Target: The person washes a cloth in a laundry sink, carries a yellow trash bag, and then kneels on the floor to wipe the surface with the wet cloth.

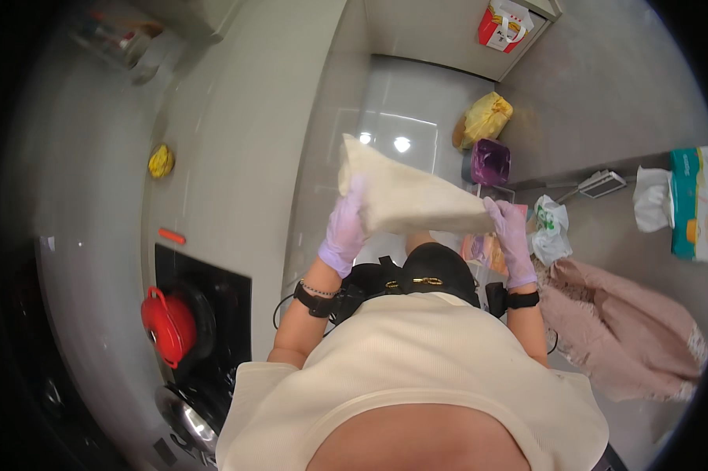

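A cream-coloured cloth [416,196] is stretched between my two hands in front of my body, above the floor. My left hand [346,224], in a thin lilac glove, grips its left end, where a corner sticks up past the fingers. At the cloth's narrower right end, my right hand [511,235] pinches the edge, also in a lilac glove. Part of the left fingers is hidden behind or blurred against the fabric. Dark bands circle both wrists.
Along the left runs a counter [252,118] with a black hob [228,290], a red pot [169,326] and a yellow bundle [161,161]. To the right are a purple-lined bin [491,162], a yellow bag [487,118], a white plastic bag [551,229], a pink cloth [620,330] and a tissue pack [691,204].
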`<state>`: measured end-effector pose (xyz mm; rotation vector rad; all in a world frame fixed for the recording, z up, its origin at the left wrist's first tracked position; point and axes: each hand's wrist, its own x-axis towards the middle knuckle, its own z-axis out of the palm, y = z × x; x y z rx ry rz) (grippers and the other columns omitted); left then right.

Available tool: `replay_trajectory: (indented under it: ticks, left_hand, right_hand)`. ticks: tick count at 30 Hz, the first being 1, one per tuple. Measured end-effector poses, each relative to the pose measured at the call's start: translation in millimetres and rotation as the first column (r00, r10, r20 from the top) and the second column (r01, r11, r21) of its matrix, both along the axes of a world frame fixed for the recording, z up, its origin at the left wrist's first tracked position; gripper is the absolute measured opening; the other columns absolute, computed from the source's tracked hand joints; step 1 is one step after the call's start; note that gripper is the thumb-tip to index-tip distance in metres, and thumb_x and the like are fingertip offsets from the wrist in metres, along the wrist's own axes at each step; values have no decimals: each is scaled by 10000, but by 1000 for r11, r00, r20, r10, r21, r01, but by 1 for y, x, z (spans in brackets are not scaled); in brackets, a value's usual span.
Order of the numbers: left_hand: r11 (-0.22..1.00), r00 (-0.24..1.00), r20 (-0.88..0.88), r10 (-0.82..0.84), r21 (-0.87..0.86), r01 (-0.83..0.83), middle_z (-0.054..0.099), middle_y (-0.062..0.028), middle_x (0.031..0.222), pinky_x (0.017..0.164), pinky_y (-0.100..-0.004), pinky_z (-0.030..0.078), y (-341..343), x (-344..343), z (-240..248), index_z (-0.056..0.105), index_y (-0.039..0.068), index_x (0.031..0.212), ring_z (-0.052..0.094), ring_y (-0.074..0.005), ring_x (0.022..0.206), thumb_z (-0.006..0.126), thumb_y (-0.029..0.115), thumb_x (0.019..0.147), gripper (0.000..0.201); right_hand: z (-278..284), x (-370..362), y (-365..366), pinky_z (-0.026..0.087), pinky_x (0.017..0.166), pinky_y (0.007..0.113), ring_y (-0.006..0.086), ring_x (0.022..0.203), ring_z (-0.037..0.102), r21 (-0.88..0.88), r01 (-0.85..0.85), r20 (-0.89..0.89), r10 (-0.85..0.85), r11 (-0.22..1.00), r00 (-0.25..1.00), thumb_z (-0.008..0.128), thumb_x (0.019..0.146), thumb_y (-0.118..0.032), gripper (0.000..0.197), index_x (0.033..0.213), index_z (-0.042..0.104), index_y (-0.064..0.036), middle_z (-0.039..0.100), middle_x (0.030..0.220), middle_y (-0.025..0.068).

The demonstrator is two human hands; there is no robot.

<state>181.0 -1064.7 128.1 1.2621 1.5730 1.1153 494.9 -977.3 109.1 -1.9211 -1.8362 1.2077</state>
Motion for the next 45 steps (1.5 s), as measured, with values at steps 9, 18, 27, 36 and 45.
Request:
replay_trajectory:
  ticks: [9, 18, 27, 36, 45]
  left_hand:
    - [963, 775, 579, 254, -229, -144, 593, -81, 1141, 822, -284, 513, 118, -19, 14, 460, 5, 1291, 605, -152, 968, 423, 412, 988, 509]
    - [954, 686, 672, 280, -273, -122, 576, -79, 1187, 889, -275, 473, 245, -58, 30, 426, 3, 1334, 573, -142, 1047, 403, 419, 994, 538]
    - [948, 728, 685, -26, -214, 236, 580, -77, 1175, 904, -292, 471, 376, -59, 19, 466, 13, 1287, 574, -148, 1048, 527, 358, 955, 483]
    - [672, 644, 511, -570, -162, 723, 633, -42, 1070, 876, -274, 445, 456, -53, 36, 567, 23, 1212, 554, -116, 959, 578, 240, 919, 365]
    - [938, 790, 572, -221, -96, 332, 632, -33, 1062, 855, -260, 454, 517, -105, -7, 602, 21, 1150, 563, -98, 960, 618, 233, 895, 332]
  right_hand:
    - [-119, -8, 54, 394, 999, 332, 243, 1151, 542, -412, -595, -266, 533, 691, 803, 589, 881, -323, 464, 1265, 547, -65, 588, 1222, 144]
    - [-71, -50, 148, 352, 1045, 319, 269, 1234, 471, -716, -328, -107, 367, 616, 924, 591, 841, -254, 576, 1361, 449, -51, 498, 1331, 193]
    - [-99, -47, 222, 399, 1009, 325, 301, 1172, 530, -489, -161, -103, 127, 857, 987, 733, 708, -126, 676, 1307, 465, 38, 542, 1252, 234]
    - [-48, -142, 308, 226, 1113, 346, 297, 1345, 290, 13, 101, -488, -81, 995, 869, 769, 718, -170, 791, 1390, 366, -61, 330, 1430, 176]
    - [20, -178, 345, 416, 868, 271, 104, 946, 490, -258, -23, -782, -195, 966, 592, 605, 860, -112, 171, 826, 441, -78, 542, 1021, 32]
